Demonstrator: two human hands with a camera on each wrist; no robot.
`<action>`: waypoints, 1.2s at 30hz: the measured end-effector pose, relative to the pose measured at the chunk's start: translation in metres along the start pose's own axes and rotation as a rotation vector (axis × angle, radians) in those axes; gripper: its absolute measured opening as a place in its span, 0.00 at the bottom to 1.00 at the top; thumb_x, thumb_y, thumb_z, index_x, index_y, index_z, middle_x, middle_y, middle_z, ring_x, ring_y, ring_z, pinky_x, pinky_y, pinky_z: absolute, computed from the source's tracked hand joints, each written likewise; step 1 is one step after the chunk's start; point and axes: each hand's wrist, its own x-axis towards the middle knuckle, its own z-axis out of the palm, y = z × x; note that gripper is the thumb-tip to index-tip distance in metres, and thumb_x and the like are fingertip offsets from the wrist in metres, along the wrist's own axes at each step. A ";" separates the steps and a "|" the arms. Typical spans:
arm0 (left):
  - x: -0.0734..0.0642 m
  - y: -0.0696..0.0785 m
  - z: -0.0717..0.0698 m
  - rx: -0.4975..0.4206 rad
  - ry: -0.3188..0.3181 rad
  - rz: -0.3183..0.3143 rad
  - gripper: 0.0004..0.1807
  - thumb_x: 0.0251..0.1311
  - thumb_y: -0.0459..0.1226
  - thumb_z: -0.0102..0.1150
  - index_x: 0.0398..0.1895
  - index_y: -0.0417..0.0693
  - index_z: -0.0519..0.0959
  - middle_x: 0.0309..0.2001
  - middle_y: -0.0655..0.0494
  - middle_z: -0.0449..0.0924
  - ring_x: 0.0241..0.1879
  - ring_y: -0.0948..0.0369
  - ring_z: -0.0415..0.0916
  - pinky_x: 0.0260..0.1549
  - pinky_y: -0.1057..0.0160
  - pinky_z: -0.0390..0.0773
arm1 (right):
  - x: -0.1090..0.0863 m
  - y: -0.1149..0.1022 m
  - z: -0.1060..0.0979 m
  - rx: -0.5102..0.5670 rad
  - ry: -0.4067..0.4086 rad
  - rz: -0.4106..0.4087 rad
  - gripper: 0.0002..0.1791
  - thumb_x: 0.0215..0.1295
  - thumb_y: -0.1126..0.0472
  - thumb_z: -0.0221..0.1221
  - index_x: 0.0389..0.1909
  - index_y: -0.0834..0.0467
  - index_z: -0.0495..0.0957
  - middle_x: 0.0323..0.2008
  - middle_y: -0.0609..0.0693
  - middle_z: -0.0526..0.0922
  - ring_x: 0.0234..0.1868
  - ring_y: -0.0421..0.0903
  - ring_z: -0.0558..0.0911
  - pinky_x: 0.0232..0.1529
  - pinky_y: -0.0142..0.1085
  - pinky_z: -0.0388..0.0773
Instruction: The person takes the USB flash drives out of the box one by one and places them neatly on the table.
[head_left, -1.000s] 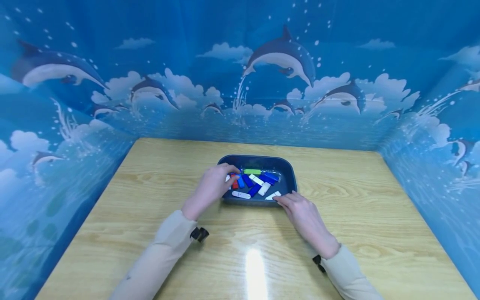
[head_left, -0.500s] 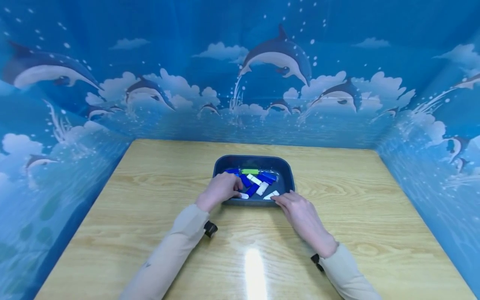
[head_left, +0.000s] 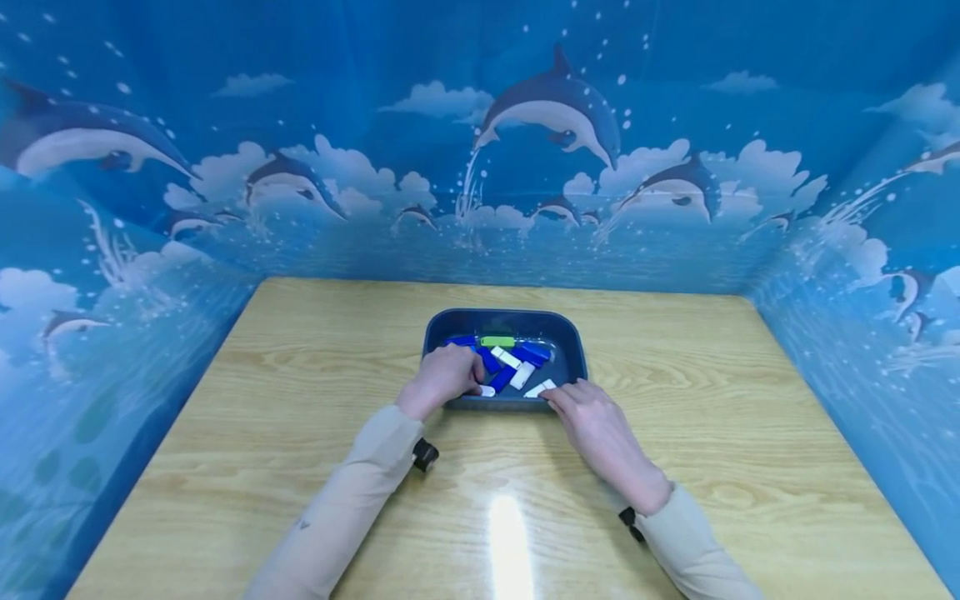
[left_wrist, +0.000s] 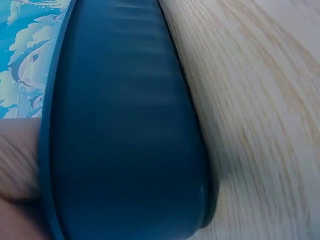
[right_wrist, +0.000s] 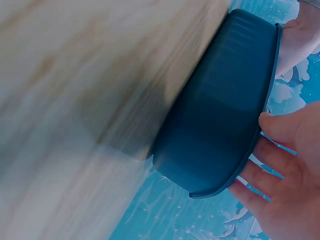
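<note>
A dark blue rectangular tray (head_left: pixel 510 404) stands on the table, holding several small flat sticks that look like USB flash drives. My left hand (head_left: pixel 444 375) reaches over its near left edge, fingers curled down among the sticks. Its fingertips are right at a white rounded stick (head_left: pixel 488 391); I cannot tell whether they pinch it. The tray wall hides those fingers in the left wrist view. At the near right corner my right hand (right_wrist: pixel 287 170) holds the tray's rim, thumb against the edge and fingers behind the wall. A white stick (head_left: pixel 540 388) lies by its fingertips.
Inside the tray also lie a green stick (head_left: pixel 497 342), a white one (head_left: pixel 522 375) and several blue ones, including a blue stick (head_left: pixel 502 380). The wooden table (head_left: pixel 675 400) is bounded by a blue dolphin-print curtain (head_left: pixel 360 167) at the back and sides.
My left hand has moved right and towards me inside the tray, covering the red stick and part of the white rounded one. My right hand stays at the near right rim.
</note>
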 end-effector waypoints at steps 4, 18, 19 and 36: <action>0.000 -0.001 -0.001 0.013 -0.012 -0.006 0.07 0.56 0.43 0.76 0.33 0.52 0.87 0.39 0.58 0.86 0.41 0.57 0.82 0.41 0.55 0.84 | 0.000 -0.001 0.000 -0.027 -0.029 -0.003 0.11 0.68 0.69 0.62 0.49 0.58 0.84 0.42 0.52 0.88 0.47 0.52 0.86 0.64 0.53 0.76; 0.002 -0.002 -0.002 0.017 -0.029 -0.031 0.08 0.61 0.40 0.72 0.28 0.51 0.83 0.32 0.58 0.82 0.29 0.60 0.74 0.29 0.62 0.76 | 0.000 -0.002 0.002 -0.020 -0.013 -0.006 0.09 0.69 0.66 0.62 0.48 0.60 0.84 0.42 0.53 0.88 0.48 0.53 0.86 0.64 0.54 0.75; 0.002 -0.002 -0.001 0.020 -0.015 -0.026 0.08 0.62 0.40 0.71 0.28 0.51 0.83 0.31 0.57 0.82 0.28 0.60 0.73 0.28 0.62 0.76 | 0.000 -0.002 0.002 -0.015 -0.014 -0.001 0.08 0.70 0.65 0.62 0.47 0.59 0.84 0.42 0.53 0.88 0.48 0.53 0.86 0.64 0.54 0.75; -0.055 -0.008 -0.027 -0.301 0.220 0.022 0.14 0.68 0.38 0.64 0.54 0.49 0.79 0.30 0.60 0.77 0.28 0.64 0.75 0.27 0.65 0.77 | 0.001 -0.006 0.001 0.047 -0.023 0.104 0.14 0.77 0.57 0.54 0.45 0.61 0.85 0.40 0.54 0.88 0.47 0.54 0.86 0.67 0.56 0.71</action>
